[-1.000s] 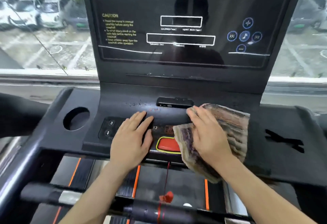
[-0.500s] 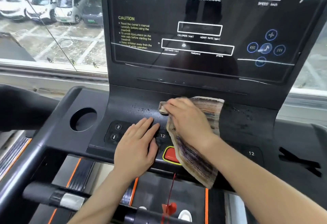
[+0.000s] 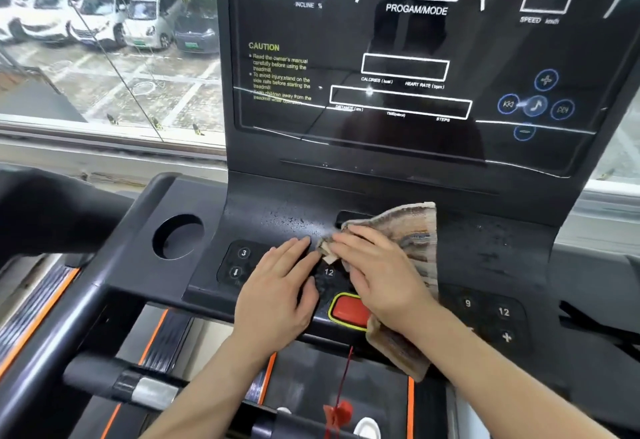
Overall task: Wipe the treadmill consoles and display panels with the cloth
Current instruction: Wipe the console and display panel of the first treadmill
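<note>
Below the display [image 3: 408, 67], on the black console [image 3: 277, 210], we have both hands laid flat side by side. Our right hand [image 3: 384, 272] presses the striped cloth [image 3: 415, 230] down with open, spread fingers, not closing a grip around it; the cloth lies just above the red stop button [image 3: 348, 310], and its lower end hangs over the console's front edge. Our left hand [image 3: 277, 293] rests open and empty left of the button, covering part of the keypad, with keys 3 [image 3: 243, 253] and the down arrow [image 3: 236, 272] showing beside it. Its fingertips nearly touch the cloth's folded corner. Farther left of the button sits the round cup hole [image 3: 178, 236]. Right of it we see keys 9 [image 3: 468, 302] and 12 [image 3: 504, 311]. A red cord [image 3: 343, 379] hangs below the button.
</note>
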Demonstrator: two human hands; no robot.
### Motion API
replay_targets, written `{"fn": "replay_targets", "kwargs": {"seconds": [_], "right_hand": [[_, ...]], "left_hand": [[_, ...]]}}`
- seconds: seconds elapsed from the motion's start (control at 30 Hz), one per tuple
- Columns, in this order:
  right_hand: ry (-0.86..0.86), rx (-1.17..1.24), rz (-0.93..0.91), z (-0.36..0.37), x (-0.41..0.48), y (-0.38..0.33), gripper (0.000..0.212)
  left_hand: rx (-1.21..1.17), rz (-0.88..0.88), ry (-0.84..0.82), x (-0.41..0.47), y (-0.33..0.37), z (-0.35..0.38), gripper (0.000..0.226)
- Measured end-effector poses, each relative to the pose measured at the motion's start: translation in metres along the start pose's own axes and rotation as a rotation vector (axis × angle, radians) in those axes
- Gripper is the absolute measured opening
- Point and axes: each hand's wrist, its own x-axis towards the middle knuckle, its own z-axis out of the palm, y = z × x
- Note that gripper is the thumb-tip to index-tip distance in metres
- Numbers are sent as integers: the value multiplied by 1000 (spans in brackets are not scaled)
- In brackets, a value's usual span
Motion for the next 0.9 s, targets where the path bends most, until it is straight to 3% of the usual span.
{"fn": "replay_targets", "kwargs": {"seconds": [0.13,0.27,0.4,0.47,0.57,0.7,0.9], "right_hand": [[-111,-111,164,-22,-54,23,48],[-38,-281,377,-11,-50,-4,53],[-223,-284,171,35,-31,-67,61],[-198,-254,139,30,-28,-64,58],[-109,-186,216,6,-55,-32,54],[93,-327,456,-29,-100,24,48],[125,-369,728,-44,-105,61,63]], "left_hand": [[-53,-16,38,0,-1,1,38],[-55,-33,4,2,1,-1,39],[-207,-212,6,6,5,-6,40],[-267,-257,20,9,7,-10,32],[-167,-55,-45,8,24,-4,33],[6,217,-205,6,76,22,42],[145,338,-330,27,114,41,55]]}}
